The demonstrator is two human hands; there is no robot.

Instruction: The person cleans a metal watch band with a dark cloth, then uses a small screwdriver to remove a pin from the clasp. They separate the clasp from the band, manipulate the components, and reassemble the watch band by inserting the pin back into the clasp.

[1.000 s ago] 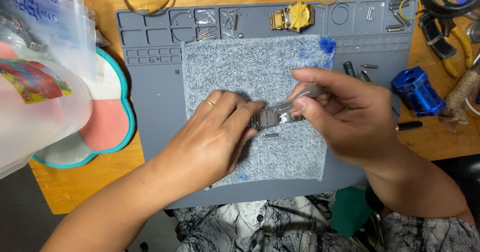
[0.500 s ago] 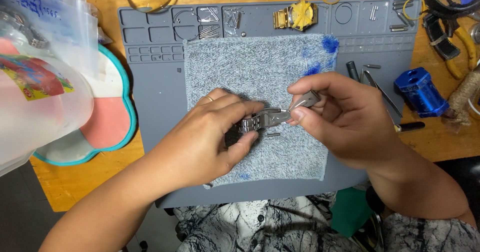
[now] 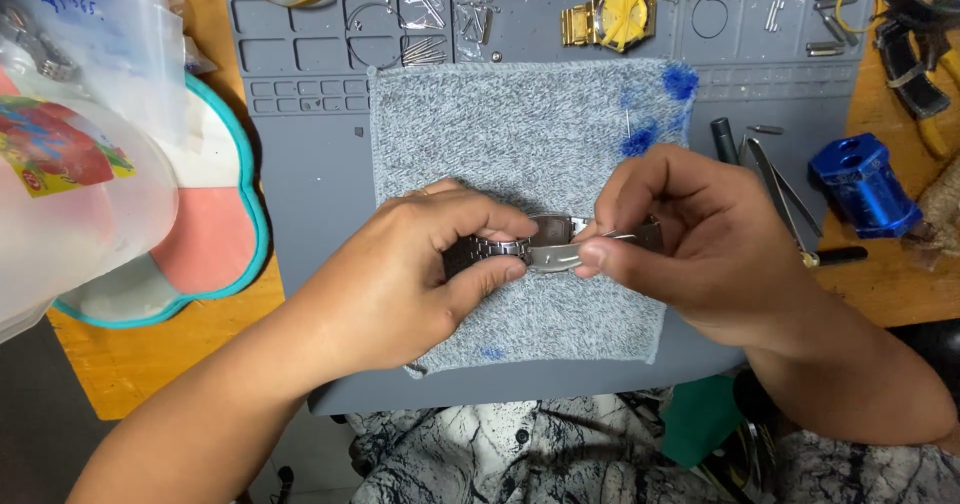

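Both hands meet over the middle of the grey cloth, pinching a metal watch bracelet between them. Left hand is closed on the dark link end, thumb below and fingers curled over the top; right hand is closed on the lighter clasp end, thumb tip and forefinger pressing it, so the bracelet runs straight across from one grip to the other, just above the cloth. Cloth lies on a grey work mat; the cloth's near edge sits just under both wrists, its far edge well beyond the fingertips, with bare cloth open there. Blue stains mark the cloth beyond the right hand. Outward of the right hand, near: tweezers, then a blue metal block on the wooden table, close to the mat's right edge. Outward of the left hand, bare mat, then a teal-rimmed tray overlapping the mat's left edge, with a clear plastic tub over it. Far beyond the fingers, a gold watch sits in the mat's compartment row, with small pins in nearby slots.
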